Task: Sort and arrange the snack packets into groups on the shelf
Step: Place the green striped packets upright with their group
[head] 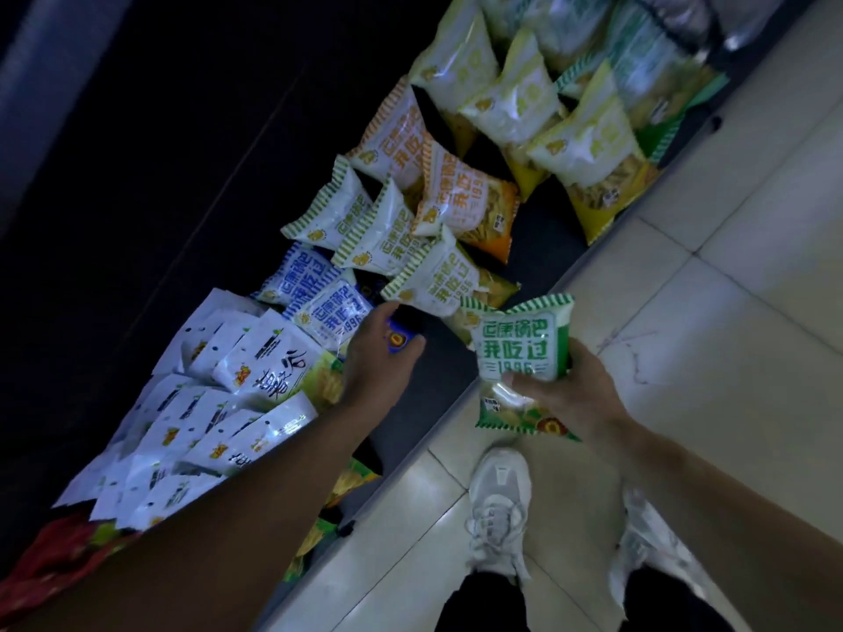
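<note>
My right hand [577, 394] holds a green-trimmed snack packet [522, 344] upright just off the front edge of the dark shelf [543, 248]. My left hand [378, 358] reaches over the shelf and its fingers close on the lower end of a blue-trimmed packet [335, 312]. Behind it lie another blue packet [296, 275], three green-trimmed packets [424, 275], two orange-trimmed packets [460, 198] and several yellow ones [584, 152]. White packets [214, 403] lie in a heap at the left.
Red packets [64, 554] sit at the far left end of the shelf, and more pale green packets [647, 52] at the far right. The tiled floor [730, 312] runs beside the shelf, with my two white shoes [499, 508] on it.
</note>
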`<state>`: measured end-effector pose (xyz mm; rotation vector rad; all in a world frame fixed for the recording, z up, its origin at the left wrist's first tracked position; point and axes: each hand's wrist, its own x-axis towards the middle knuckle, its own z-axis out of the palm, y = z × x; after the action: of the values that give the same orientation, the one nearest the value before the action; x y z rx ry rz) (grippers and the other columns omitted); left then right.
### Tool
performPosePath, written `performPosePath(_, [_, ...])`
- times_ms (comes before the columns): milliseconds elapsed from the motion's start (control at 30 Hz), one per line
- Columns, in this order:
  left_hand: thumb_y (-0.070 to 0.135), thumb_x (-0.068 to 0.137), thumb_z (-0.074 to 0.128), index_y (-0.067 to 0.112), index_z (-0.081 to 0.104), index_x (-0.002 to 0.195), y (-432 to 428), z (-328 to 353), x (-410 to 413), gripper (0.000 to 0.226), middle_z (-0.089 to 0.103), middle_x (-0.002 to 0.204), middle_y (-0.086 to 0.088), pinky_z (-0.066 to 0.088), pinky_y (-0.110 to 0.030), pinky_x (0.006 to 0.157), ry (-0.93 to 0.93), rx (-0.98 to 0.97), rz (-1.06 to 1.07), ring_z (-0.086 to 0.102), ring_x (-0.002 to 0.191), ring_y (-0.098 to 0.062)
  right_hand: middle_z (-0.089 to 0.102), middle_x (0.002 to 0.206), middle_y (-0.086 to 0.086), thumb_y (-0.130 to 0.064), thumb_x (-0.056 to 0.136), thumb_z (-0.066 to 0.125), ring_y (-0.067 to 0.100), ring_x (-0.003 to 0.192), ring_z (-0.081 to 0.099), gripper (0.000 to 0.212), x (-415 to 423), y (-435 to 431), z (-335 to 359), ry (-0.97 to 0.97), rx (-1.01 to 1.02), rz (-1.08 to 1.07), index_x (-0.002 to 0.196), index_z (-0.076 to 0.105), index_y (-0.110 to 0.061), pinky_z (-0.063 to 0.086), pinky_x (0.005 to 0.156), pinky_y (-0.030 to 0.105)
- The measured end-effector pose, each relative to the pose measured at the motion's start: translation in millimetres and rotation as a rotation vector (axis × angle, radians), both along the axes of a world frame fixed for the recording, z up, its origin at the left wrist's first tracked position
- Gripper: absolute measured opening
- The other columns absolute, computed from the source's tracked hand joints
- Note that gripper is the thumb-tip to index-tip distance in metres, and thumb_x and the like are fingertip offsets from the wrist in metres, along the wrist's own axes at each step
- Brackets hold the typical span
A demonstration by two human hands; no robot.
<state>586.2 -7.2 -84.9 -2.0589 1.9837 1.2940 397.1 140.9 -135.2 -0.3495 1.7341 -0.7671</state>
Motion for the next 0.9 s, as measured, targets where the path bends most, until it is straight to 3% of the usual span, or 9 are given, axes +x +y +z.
performPosePath(133, [0.035,0.093,0.065,0.026,0.033,0.153,-26.8,-21.9,-34.7,0.069,0.025,0.163,0.001,0.034,-0.046,0.114,-0.178,-0.140,-0.195,0.025,0.148,-0.025,0.075,0.094,-0.015,-0.039,0.064,0.089,0.004,0.085,0.072,0.045,-27.0,-2.8,2.3,0.011,-0.018,-0.192,0.103,0.068,-0.031,0.059,0.084,0.037])
performPosePath(200, [0.037,0.093,0.064,0.028,0.026,0.156,-32.4,-29.6,-44.1,0.075,0.011,0.166,0.004,0.030,-0.048,0.116,-0.232,-0.091,-0.318,0.013,0.151,-0.025,0.074,0.092,-0.019,-0.032,0.068,0.088,-0.003,0.079,0.071,0.036,-39.3,-8.0,9.3,0.014,-0.046,-0.258,0.098,0.069,-0.033,0.059,0.078,0.030])
performPosePath(300, [0.039,0.093,0.063,0.032,0.017,0.158,-30.5,-33.3,-52.9,0.080,0.003,0.168,0.004,0.031,-0.051,0.114,-0.311,-0.030,-0.407,0.011,0.151,-0.030,0.073,0.092,-0.019,-0.033,0.069,0.088,-0.005,0.077,0.070,0.040,-65.8,-15.8,20.7,0.022,-0.078,-0.329,0.104,0.069,-0.029,0.058,0.074,0.023])
performPosePath(433, [0.042,0.093,0.062,0.024,0.015,0.159,-22.6,-26.5,-56.0,0.082,0.011,0.167,-0.003,0.033,-0.051,0.111,-0.456,0.055,-0.385,0.018,0.148,-0.037,0.071,0.093,-0.022,-0.031,0.074,0.085,-0.009,0.075,0.068,0.032,-109.6,-24.6,42.7,0.056,-0.148,-0.387,0.100,0.066,-0.033,0.052,0.061,0.010])
performPosePath(567, [0.046,0.091,0.062,0.020,0.027,0.156,-19.7,-13.7,-67.3,0.078,0.025,0.162,-0.006,0.038,-0.050,0.108,-0.498,0.104,-0.377,0.029,0.144,-0.037,0.073,0.096,-0.019,-0.035,0.073,0.085,-0.001,0.084,0.070,0.038,-152.7,-25.7,58.3,0.105,-0.148,-0.410,0.106,0.068,-0.029,0.056,0.075,0.024])
performPosePath(700, [0.042,0.087,0.068,0.018,0.044,0.146,-21.2,-0.2,-111.8,0.068,0.046,0.148,-0.010,0.044,-0.045,0.102,-0.413,0.066,-0.385,0.046,0.130,-0.033,0.072,0.100,-0.012,-0.038,0.070,0.087,0.006,0.089,0.069,0.049,-197.5,-19.7,64.0,0.160,-0.082,-0.399,0.110,0.064,-0.022,0.056,0.079,0.030])
performPosePath(833, [0.043,0.088,0.064,0.022,0.051,0.140,-22.2,7.8,-184.9,0.057,0.052,0.142,-0.005,0.049,-0.043,0.093,-0.349,-0.020,-0.465,0.051,0.123,-0.030,0.071,0.105,-0.008,-0.042,0.069,0.086,0.013,0.092,0.068,0.057,-247.6,-12.3,64.0,0.217,-0.009,-0.316,0.114,0.060,-0.021,0.055,0.083,0.035])
performPosePath(900, [0.042,0.090,0.063,0.020,0.049,0.142,-26.5,6.8,-225.6,0.058,0.052,0.142,-0.005,0.046,-0.042,0.097,-0.299,-0.097,-0.511,0.048,0.127,-0.030,0.071,0.107,-0.007,-0.043,0.067,0.087,0.016,0.094,0.068,0.059,-273.3,-16.5,57.5,0.261,0.012,-0.288,0.115,0.058,-0.021,0.056,0.084,0.037])
